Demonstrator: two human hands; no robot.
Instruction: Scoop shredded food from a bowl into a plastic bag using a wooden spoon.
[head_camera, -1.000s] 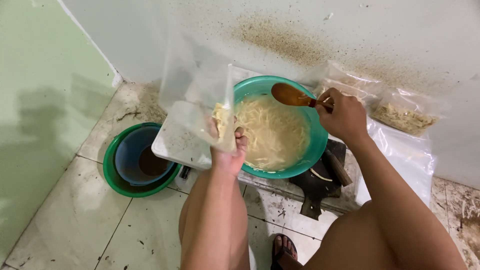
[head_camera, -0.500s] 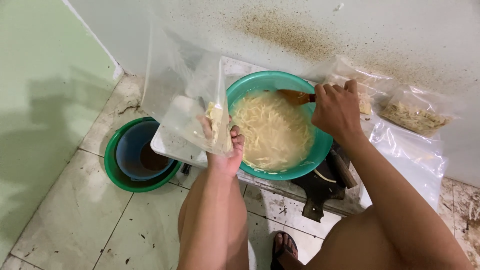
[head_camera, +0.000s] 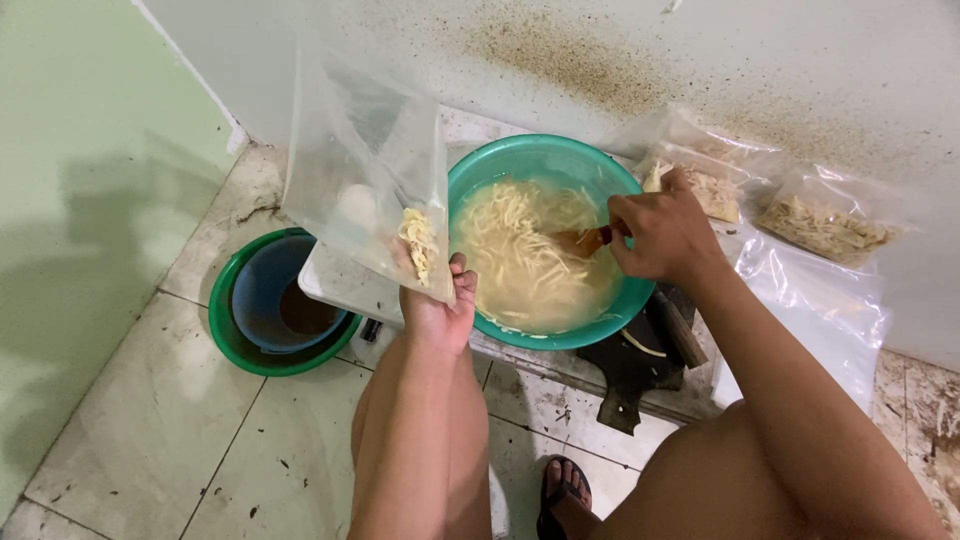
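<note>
My left hand pinches the lower corner of a clear plastic bag, held upright just left of a teal bowl; a small clump of pale noodles sits inside the bag near my fingers. The bowl holds pale yellow noodles in liquid. My right hand grips a wooden spoon, its head dipped into the noodles at the bowl's right side.
A green basin with a blue bowl nested in it stands on the tiled floor at left. Two filled noodle bags lie by the wall at right, above a sheet of clear plastic. A dark cutting board lies under the bowl.
My right hand has lowered the spoon from the bowl's far rim into the noodles. My left hand has lifted the bag higher beside the bowl.
</note>
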